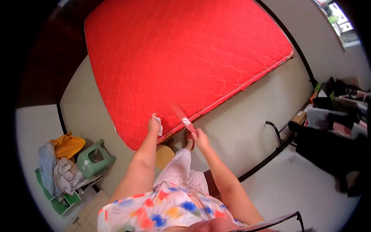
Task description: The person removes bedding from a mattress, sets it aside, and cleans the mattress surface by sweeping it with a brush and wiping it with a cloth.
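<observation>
A large red quilted mattress [185, 58] lies before me. My left hand [154, 123] is over its near edge, closed on a crumpled white cloth or tissue [159, 125]. My right hand [201, 138] grips a flat, long pinkish-red tool [187, 123] with a white label. Its far end is smeared by motion above the mattress, so its exact kind does not show. Below the hands, one foot in a red slipper [192, 136] stands close to the mattress edge.
A round wooden stool top [165, 156] is by my legs. On the left are a green plastic stool [94, 159], a yellow cloth [68, 145] and piled clothes [65, 174]. A rack with dark clothes [328, 143] stands at right; a window [342, 21] is at upper right.
</observation>
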{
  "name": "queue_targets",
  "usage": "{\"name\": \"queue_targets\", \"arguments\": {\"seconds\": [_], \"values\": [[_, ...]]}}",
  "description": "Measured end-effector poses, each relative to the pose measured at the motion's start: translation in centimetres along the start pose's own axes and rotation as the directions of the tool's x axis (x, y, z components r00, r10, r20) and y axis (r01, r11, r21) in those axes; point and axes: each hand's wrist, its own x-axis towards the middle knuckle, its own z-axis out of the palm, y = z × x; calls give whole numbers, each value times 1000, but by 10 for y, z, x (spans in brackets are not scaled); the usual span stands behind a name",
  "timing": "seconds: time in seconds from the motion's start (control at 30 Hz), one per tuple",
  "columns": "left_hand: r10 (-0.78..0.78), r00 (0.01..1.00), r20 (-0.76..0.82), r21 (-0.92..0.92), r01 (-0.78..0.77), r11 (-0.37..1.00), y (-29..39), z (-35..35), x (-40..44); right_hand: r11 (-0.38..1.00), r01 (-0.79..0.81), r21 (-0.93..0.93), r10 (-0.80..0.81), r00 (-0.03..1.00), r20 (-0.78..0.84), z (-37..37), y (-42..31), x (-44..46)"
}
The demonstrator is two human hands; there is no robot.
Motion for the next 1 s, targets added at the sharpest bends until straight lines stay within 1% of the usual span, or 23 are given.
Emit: {"name": "queue_targets", "arguments": {"seconds": [0.03, 0.07, 0.1, 0.13, 0.17, 0.2, 0.23, 0.3, 0.33, 0.37, 0.43, 0.47, 0.53, 0.57, 0.6, 0.67, 0.7, 0.77, 0.8, 0.87, 0.9, 0.97, 1.0], "values": [[-147, 988, 48, -233, 155, 960, -5, 17, 15, 999, 20, -49, -16, 997, 74, 4, -12, 24], [-277, 953, 124, -444, 303, 843, -11, 34, 32, 992, 72, -106, -61, 992, 106, 11, -20, 48], [-378, 899, 222, -617, 430, 659, -17, 47, 43, 979, 125, -159, -103, 985, 140, 17, -25, 69], [-281, 948, 147, -374, 316, 872, -13, 50, 42, 965, 129, -230, -86, 978, 188, 19, -32, 88], [-157, 981, 115, -86, 167, 982, -8, 56, 40, 975, 93, -199, -55, 981, 188, 16, -34, 105], [-18, 992, 127, 209, -9, 978, 2, 59, 35, 984, 57, -168, -25, 982, 185, 13, -30, 118], [0, 988, 153, 201, -31, 979, 11, 65, 33, 991, 17, -135, 8, 984, 179, 12, -19, 130], [36, 979, 201, 181, -73, 981, 30, 73, 29, 998, -39, 39, 34, 990, 138, 1, 21, 156], [15, 975, 220, 148, -48, 988, 47, 72, 25, 996, -11, 91, 6, 998, 57, -7, 45, 167], [-6, 971, 240, 131, -26, 991, 62, 72, 22, 980, -59, 192, 56, 998, 19, -25, 61, 173], [-40, 960, 276, 95, 14, 995, 86, 72, 19, 901, -122, 416, 157, 986, -51, -66, 94, 180], [-31, 970, 239, 90, 9, 996, 87, 82, 20, 836, -137, 532, 208, 975, -76, -85, 111, 183], [-18, 974, 225, 149, -17, 989, 91, 91, 23, 868, 36, 496, 156, 927, -341, -121, 132, 187], [-11, 976, 218, 179, -29, 983, 95, 95, 24, 884, -10, 467, 220, 891, -397, -140, 141, 191], [-70, 971, 228, 185, 28, 982, 102, 95, 26, 895, -60, 441, 279, 848, -451, -155, 153, 194], [-184, 954, 237, 188, 140, 972, 129, 91, 37, 840, -59, 539, 391, 755, -527, -181, 171, 205], [-180, 951, 252, 206, 129, 970, 142, 85, 38, 808, -50, 587, 445, 705, -552, -189, 174, 213], [-175, 943, 283, 254, 102, 962, 166, 76, 42, 725, -14, 688, 524, 660, -539, -211, 143, 216], [-225, 925, 307, 244, 152, 958, 176, 78, 45, 678, 11, 735, 559, 642, -525, -221, 122, 220], [-325, 878, 350, 223, 259, 940, 196, 81, 53, 717, -1, 697, 459, 754, -471, -227, 106, 236], [-302, 900, 314, 199, 249, 948, 203, 84, 56, 739, -6, 674, 404, 804, -436, -229, 99, 244], [-265, 933, 243, 153, 233, 960, 213, 96, 61, 848, 123, 515, 124, 899, -419, -205, 98, 273], [-271, 922, 277, 147, 238, 960, 219, 100, 67, 877, 191, 442, -12, 927, -375, -188, 86, 286]]}}
